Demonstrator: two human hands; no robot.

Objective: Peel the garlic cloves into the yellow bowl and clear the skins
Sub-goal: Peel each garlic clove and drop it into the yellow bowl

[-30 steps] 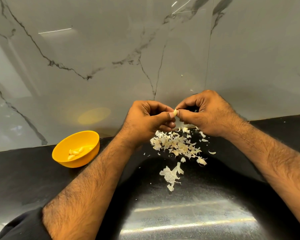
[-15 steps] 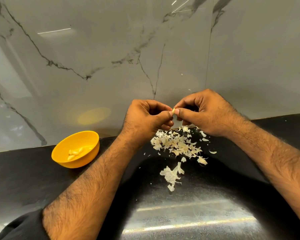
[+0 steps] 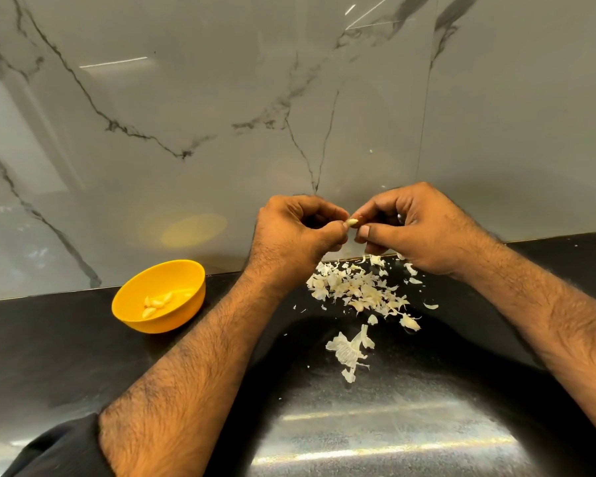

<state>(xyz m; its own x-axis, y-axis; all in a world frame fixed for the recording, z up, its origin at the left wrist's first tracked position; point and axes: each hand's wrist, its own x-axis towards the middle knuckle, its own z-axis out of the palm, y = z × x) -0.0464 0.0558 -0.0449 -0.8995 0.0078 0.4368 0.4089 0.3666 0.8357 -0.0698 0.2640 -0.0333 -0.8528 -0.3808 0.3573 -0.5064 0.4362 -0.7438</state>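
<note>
Both hands are raised above the black countertop (image 3: 49,356), in front of the marble-patterned backsplash (image 3: 221,98). The left hand (image 3: 295,235) is curled, and its thumb and forefinger pinch one end of a garlic clove (image 3: 352,222). The right hand (image 3: 417,228) is also curled; its fingertips (image 3: 363,231) close on the other end of the same clove. The clove sits between the two hands, clear of the countertop.

A pile of garlic skins (image 3: 358,290) lies on the countertop directly below the hands, at 6 o'clock from the clove. A larger papery skin piece (image 3: 350,349) lies apart from the pile, at 6 o'clock from it, nearer the person. Small flakes are scattered around both.

The yellow bowl (image 3: 131,311) stands upright on the countertop at 8 o'clock from the left hand, well apart from the skins and near the backsplash. Inside it lie several peeled cloves (image 3: 157,302), grouped toward the bottom of the bowl. The bowl's yellow reflection (image 3: 193,230) shows on the backsplash at 1 o'clock from the bowl. A dark sleeve (image 3: 62,449) covers the left upper forearm at the lower edge of the view.
</note>
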